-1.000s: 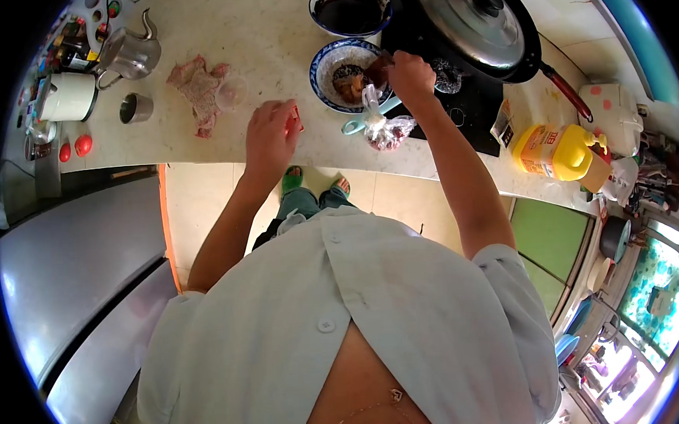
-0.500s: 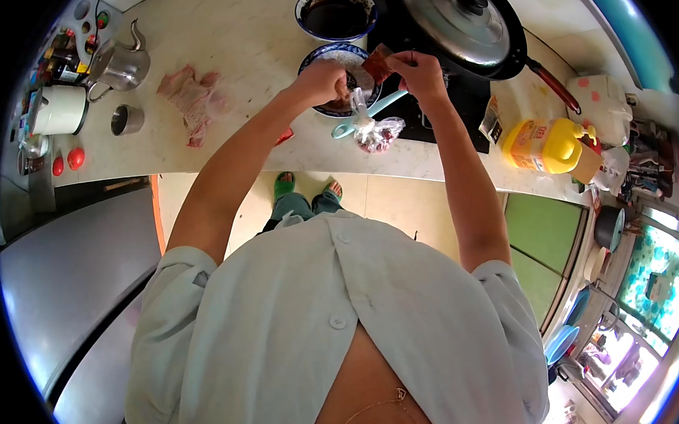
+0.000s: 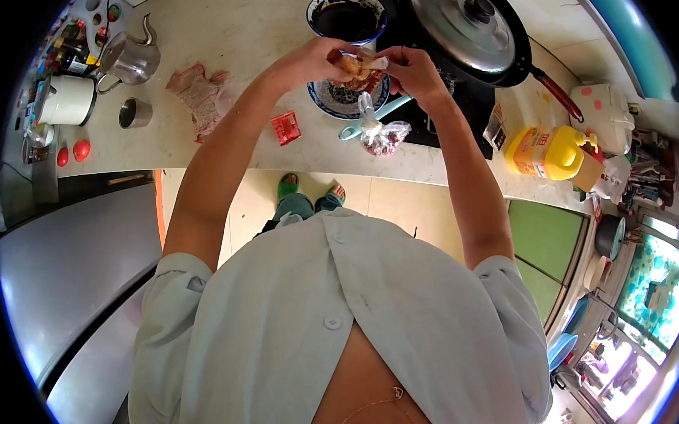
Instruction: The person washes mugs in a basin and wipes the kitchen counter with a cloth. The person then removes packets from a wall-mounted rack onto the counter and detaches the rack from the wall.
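My left hand (image 3: 325, 59) and my right hand (image 3: 415, 74) meet over a blue-rimmed bowl (image 3: 338, 106). Between them is a brown, glossy food piece (image 3: 357, 69), gripped by my left fingers. The right fingers pinch something pale at its right end, too small to name. Just below the bowl sit a knotted clear plastic bag (image 3: 383, 136) with reddish contents and a light-blue handle (image 3: 349, 131). A red packet (image 3: 286, 128) lies on the counter under my left forearm. Behind my hands stands a second bowl (image 3: 346, 18) of dark liquid.
A lidded pan (image 3: 464, 26) rests on the black stove (image 3: 464, 115). Right of it are a yellow jug (image 3: 543, 153) and a white container (image 3: 602, 111). At left are a metal kettle (image 3: 130, 57), a steel cup (image 3: 134, 112), a reddish cloth-like sheet (image 3: 196, 97) and two tomatoes (image 3: 81, 150).
My left hand has come up out of the bowl with the brown piece and met my right hand. The dark red packet in my right hand no longer shows.
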`<act>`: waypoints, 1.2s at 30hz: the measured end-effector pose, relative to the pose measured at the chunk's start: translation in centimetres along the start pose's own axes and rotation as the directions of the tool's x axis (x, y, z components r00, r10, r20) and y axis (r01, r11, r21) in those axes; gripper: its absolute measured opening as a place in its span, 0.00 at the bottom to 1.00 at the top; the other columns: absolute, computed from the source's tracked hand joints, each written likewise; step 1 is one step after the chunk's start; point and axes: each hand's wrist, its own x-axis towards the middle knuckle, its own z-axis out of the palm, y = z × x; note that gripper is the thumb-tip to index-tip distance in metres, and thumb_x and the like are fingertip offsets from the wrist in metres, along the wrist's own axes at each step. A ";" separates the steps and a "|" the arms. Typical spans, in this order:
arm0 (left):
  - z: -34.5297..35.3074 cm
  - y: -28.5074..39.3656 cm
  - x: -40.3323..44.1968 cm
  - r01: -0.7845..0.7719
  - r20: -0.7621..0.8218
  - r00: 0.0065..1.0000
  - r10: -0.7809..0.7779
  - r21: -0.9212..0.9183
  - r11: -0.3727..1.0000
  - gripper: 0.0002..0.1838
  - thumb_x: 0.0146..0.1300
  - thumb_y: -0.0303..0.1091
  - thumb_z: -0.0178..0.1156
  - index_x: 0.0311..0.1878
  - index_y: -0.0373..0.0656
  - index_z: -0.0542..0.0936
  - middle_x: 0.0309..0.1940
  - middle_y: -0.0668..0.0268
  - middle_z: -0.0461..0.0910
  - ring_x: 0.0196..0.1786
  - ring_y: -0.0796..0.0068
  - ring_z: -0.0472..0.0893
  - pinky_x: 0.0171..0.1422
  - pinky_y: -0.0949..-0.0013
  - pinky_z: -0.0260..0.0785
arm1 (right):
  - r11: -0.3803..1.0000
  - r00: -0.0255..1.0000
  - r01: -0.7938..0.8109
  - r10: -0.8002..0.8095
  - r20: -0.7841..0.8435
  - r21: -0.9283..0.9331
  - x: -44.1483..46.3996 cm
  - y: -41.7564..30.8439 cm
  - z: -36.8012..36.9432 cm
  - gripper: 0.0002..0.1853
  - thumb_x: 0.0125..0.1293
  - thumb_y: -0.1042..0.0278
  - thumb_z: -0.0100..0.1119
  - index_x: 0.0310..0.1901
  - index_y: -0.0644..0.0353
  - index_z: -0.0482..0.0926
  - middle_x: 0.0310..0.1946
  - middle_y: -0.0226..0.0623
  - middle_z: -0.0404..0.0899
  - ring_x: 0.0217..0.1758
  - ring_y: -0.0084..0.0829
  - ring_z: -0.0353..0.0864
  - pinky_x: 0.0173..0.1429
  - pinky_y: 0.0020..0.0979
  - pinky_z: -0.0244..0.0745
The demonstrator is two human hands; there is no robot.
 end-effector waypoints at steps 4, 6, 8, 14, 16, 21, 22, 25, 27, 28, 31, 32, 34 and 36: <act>-0.2 -0.5 -0.5 0.028 -0.028 0.999 -0.031 -0.108 0.994 0.22 0.48 0.22 0.56 0.50 0.34 0.71 0.41 0.64 0.76 0.44 0.77 0.74 0.52 0.75 0.66 | 1.000 1.000 0.016 -0.016 -0.012 0.027 -0.4 -0.4 0.0 0.07 0.58 0.74 0.54 0.38 0.65 0.77 0.18 0.26 0.73 0.13 0.13 0.66 0.15 0.15 0.57; 0.1 -1.0 -0.4 0.025 -0.023 0.999 -0.031 -0.241 0.970 0.21 0.50 0.23 0.55 0.50 0.34 0.71 0.42 0.64 0.76 0.45 0.78 0.74 0.53 0.75 0.65 | 0.994 1.000 -0.003 0.003 -0.006 0.108 -0.8 -0.4 -0.1 0.07 0.58 0.74 0.54 0.37 0.66 0.76 0.18 0.26 0.73 0.13 0.13 0.66 0.15 0.15 0.57; 0.7 -1.2 -0.4 0.020 -0.030 0.999 -0.031 -0.303 0.953 0.20 0.52 0.24 0.54 0.51 0.34 0.70 0.43 0.64 0.75 0.46 0.77 0.74 0.54 0.75 0.65 | 0.993 1.000 -0.005 0.008 -0.023 0.121 -0.6 -0.2 0.2 0.07 0.58 0.73 0.55 0.37 0.66 0.76 0.18 0.26 0.73 0.13 0.13 0.66 0.16 0.15 0.57; 2.0 -1.6 -0.5 0.073 -0.072 0.990 -0.125 -0.494 0.866 0.18 0.57 0.29 0.53 0.52 0.38 0.68 0.45 0.65 0.74 0.48 0.75 0.74 0.55 0.70 0.65 | 0.990 0.987 0.003 0.019 -0.158 0.139 -1.6 0.1 0.3 0.07 0.56 0.71 0.56 0.34 0.65 0.78 0.22 0.30 0.77 0.15 0.14 0.68 0.19 0.16 0.64; 2.1 -1.7 -0.8 0.075 -0.123 0.978 -0.169 -0.547 0.834 0.18 0.58 0.30 0.53 0.52 0.39 0.68 0.44 0.65 0.74 0.48 0.74 0.74 0.54 0.69 0.66 | 0.997 0.949 0.054 -0.071 -0.308 -0.062 -2.5 1.0 -0.5 0.09 0.54 0.68 0.59 0.35 0.63 0.78 0.26 0.33 0.80 0.18 0.15 0.71 0.21 0.20 0.67; 1.8 -2.7 -1.1 0.046 -0.261 0.932 -0.252 -0.604 0.796 0.14 0.58 0.34 0.54 0.48 0.43 0.72 0.39 0.69 0.75 0.42 0.80 0.74 0.48 0.74 0.66 | 0.759 0.890 0.191 -0.402 -0.216 -0.623 -7.1 6.9 1.1 0.23 0.41 0.52 0.69 0.35 0.59 0.78 0.24 0.36 0.76 0.23 0.28 0.77 0.26 0.28 0.71; 1.9 -2.6 -1.2 0.047 -0.260 0.932 -0.253 -0.604 0.796 0.14 0.58 0.34 0.54 0.48 0.43 0.72 0.39 0.69 0.75 0.42 0.80 0.74 0.48 0.74 0.66 | 0.709 0.906 0.097 -0.354 -0.233 -0.699 -8.3 7.2 2.6 0.25 0.38 0.49 0.70 0.35 0.57 0.77 0.27 0.35 0.73 0.29 0.32 0.77 0.31 0.31 0.72; 2.5 -2.1 -1.3 0.054 -0.291 0.922 -0.254 -0.553 0.831 0.14 0.58 0.35 0.54 0.47 0.44 0.72 0.37 0.70 0.76 0.41 0.82 0.75 0.47 0.75 0.66 | 0.644 0.946 -0.064 -0.204 -0.253 -0.762 -9.2 7.8 5.1 0.22 0.37 0.56 0.70 0.34 0.56 0.77 0.32 0.34 0.71 0.34 0.36 0.76 0.33 0.34 0.72; 2.6 -2.0 -1.5 0.071 -0.323 0.906 -0.273 -0.521 0.851 0.13 0.59 0.34 0.53 0.46 0.43 0.72 0.37 0.69 0.77 0.40 0.81 0.75 0.46 0.75 0.67 | 0.721 0.941 -0.012 -0.227 -0.252 -0.693 -9.1 9.2 4.5 0.20 0.37 0.59 0.70 0.34 0.56 0.77 0.32 0.35 0.71 0.34 0.37 0.76 0.33 0.35 0.72; 2.6 -1.8 -1.7 0.073 -0.318 0.908 -0.274 -0.523 0.849 0.13 0.59 0.34 0.53 0.46 0.43 0.72 0.37 0.69 0.77 0.40 0.81 0.75 0.46 0.75 0.67 | 0.786 0.935 0.044 -0.250 -0.251 -0.617 -8.9 10.1 3.9 0.18 0.38 0.62 0.69 0.33 0.57 0.78 0.31 0.35 0.72 0.34 0.38 0.76 0.33 0.36 0.72; 2.5 -2.2 -2.5 0.010 -0.347 0.910 -0.229 -0.533 0.846 0.13 0.60 0.33 0.52 0.46 0.40 0.72 0.39 0.68 0.76 0.41 0.81 0.75 0.46 0.75 0.67 | 0.977 0.923 0.063 -0.134 -0.360 -0.203 -8.7 10.7 0.9 0.12 0.44 0.74 0.63 0.34 0.62 0.77 0.19 0.32 0.73 0.21 0.23 0.73 0.23 0.27 0.67; 2.4 -2.5 -2.6 0.014 -0.353 0.906 -0.235 -0.531 0.848 0.13 0.60 0.34 0.51 0.48 0.42 0.72 0.40 0.68 0.76 0.42 0.80 0.75 0.48 0.75 0.66 | 0.976 0.939 -0.145 0.188 -0.288 0.163 -9.1 8.5 -0.1 0.10 0.48 0.77 0.59 0.35 0.63 0.77 0.15 0.28 0.71 0.18 0.15 0.68 0.20 0.20 0.62; 2.1 -3.1 -2.6 0.028 -0.338 0.910 -0.241 -0.530 0.848 0.14 0.61 0.34 0.50 0.50 0.42 0.70 0.42 0.68 0.75 0.44 0.80 0.74 0.51 0.74 0.64 | 0.877 0.981 -0.067 0.146 -0.130 0.476 -9.2 8.3 -1.7 0.10 0.55 0.78 0.52 0.40 0.63 0.74 0.19 0.28 0.71 0.15 0.15 0.63 0.18 0.18 0.57; 2.2 -2.8 -2.7 0.019 -0.332 0.912 -0.241 -0.554 0.833 0.15 0.61 0.34 0.50 0.50 0.41 0.70 0.43 0.67 0.75 0.45 0.79 0.74 0.52 0.73 0.64 | 0.812 0.988 -0.041 0.118 -0.095 0.582 -8.9 7.7 -2.4 0.11 0.56 0.78 0.50 0.42 0.64 0.73 0.21 0.29 0.71 0.15 0.15 0.62 0.18 0.18 0.56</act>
